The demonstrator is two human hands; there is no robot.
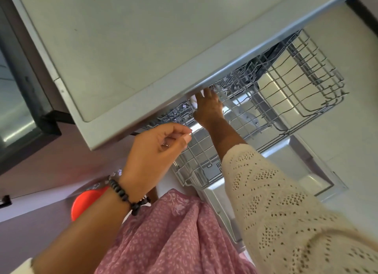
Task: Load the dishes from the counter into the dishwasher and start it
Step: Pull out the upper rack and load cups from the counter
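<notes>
Nearest the camera, an orange-red dish (87, 202) shows below the left wrist, mostly hidden by the arm; whether it rests on anything cannot be told. Above it, the left hand (155, 153) hovers at the near corner of the lower rack (196, 161), its grip narrow, thumb and forefinger pinched together by a rack wire; whether they actually hold the wire is unclear. The rack is pulled out over the open dishwasher door (296, 171). Further in, the right hand (208, 107) reaches under the edge of the worktop (122, 48) to the back of the rack, fingers on something white (193, 103), probably a dish; whether its grip closes on it is hidden.

The likely trouble: the white piece is being set by feel, half out of sight, so it could miss the prongs and tip or knock against the worktop edge. Leaning on the extended rack could jolt it. The upper rack (306, 73), beyond, looks unloaded.
</notes>
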